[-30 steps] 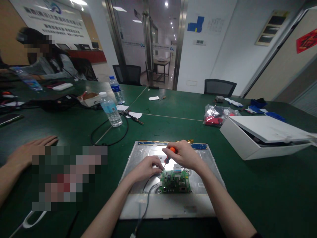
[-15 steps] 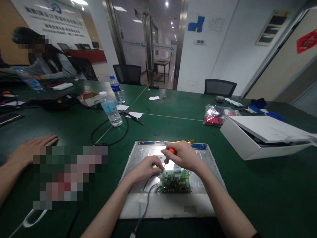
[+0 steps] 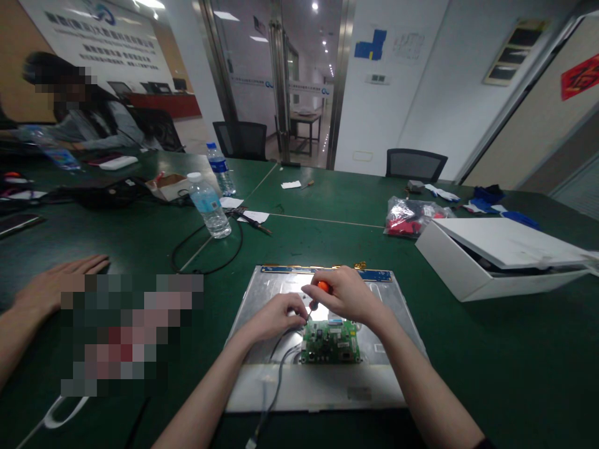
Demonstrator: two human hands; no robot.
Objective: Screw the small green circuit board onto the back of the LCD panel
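My right hand [image 3: 345,294] is closed around a screwdriver [image 3: 322,287] with an orange-red handle. Its thin shaft slants down to the upper left corner of a green circuit board [image 3: 330,343]. At that corner my left hand [image 3: 281,315] has its fingertips pinched together close to the screwdriver's tip; what lies between them is too small to make out. The board sits on the metal back of a flat display panel [image 3: 388,330], which lies on the green table. Grey cables [image 3: 279,380] run from the board's left side over the panel's near edge.
A white box [image 3: 496,262] with its lid askew and a bag of red items [image 3: 407,218] stand at the right. Beyond the panel to the left are a water bottle [image 3: 209,209] and a looped black cable [image 3: 241,243]. Another person's hand [image 3: 60,284] rests at the left.
The screwdriver handle and my right hand's fingers have shifted very slightly to the left. My left hand stays at the board's corner.
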